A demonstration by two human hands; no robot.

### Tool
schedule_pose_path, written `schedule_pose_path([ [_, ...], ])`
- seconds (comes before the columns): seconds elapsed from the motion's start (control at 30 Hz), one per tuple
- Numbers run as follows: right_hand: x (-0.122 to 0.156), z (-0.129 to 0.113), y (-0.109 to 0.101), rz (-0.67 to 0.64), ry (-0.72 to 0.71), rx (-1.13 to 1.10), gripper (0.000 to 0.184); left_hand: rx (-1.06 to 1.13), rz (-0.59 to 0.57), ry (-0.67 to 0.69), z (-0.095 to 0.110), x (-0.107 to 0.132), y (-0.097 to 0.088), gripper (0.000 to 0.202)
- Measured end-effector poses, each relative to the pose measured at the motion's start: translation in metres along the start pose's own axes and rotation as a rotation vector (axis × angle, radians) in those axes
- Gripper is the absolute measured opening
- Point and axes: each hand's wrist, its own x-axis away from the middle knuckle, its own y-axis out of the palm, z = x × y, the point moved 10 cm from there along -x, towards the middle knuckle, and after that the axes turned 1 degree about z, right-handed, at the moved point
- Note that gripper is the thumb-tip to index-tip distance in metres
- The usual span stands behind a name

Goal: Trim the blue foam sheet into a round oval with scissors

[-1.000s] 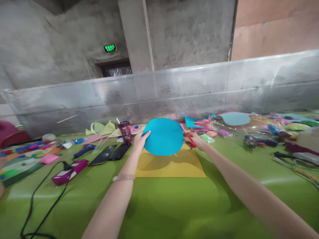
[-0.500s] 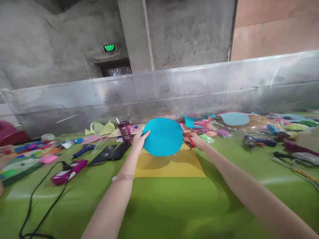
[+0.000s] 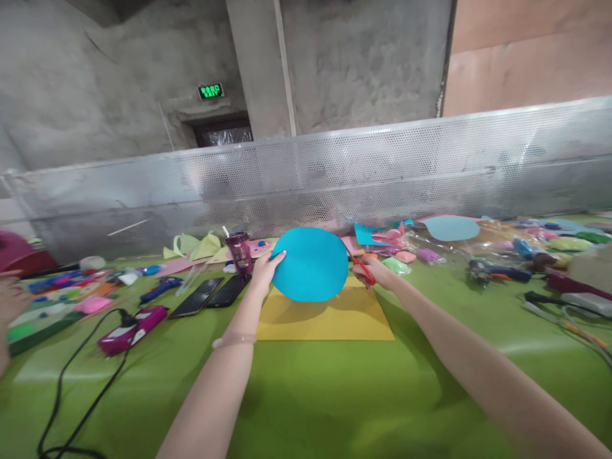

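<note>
A rounded blue sheet of paper [image 3: 310, 264] is held up in front of me, its left edge pinched by my left hand [image 3: 266, 271]. My right hand [image 3: 377, 271] is closed round the handles of red scissors [image 3: 367, 274], whose blades point toward the sheet's right edge. I cannot tell whether the blades touch the paper. Beneath the blue sheet lies a yellow sheet [image 3: 325, 322], flat on the green tabletop [image 3: 306, 395].
To the left are two phones [image 3: 197, 298], a lidded cup with a straw [image 3: 240, 255], a purple power strip [image 3: 132, 330] with a black cable, and a blue glue gun [image 3: 161, 289]. Another person's hand [image 3: 12, 306] shows at the far left. A tool [image 3: 497, 271] and bagged clay [image 3: 429, 255] lie right.
The blue sheet and my left hand have shifted slightly left, away from the scissors. My right hand has barely moved. The other person's hand has come into view at the left.
</note>
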Motion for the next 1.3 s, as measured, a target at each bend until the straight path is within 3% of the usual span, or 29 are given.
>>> schedule_pose_path([
  [0.27,0.009,-0.017,-0.004,0.017,-0.015,-0.004,0.026,-0.006,-0.035,-0.017,-0.003,-0.001,0.002,0.048],
  [0.77,0.006,-0.013,0.001,-0.016,-0.013,-0.013,0.024,-0.035,-0.055,-0.02,-0.013,-0.007,0.003,0.051],
  [1.3,0.006,-0.013,0.001,-0.034,-0.054,0.028,0.026,-0.064,-0.044,-0.013,-0.008,-0.004,0.001,0.052],
])
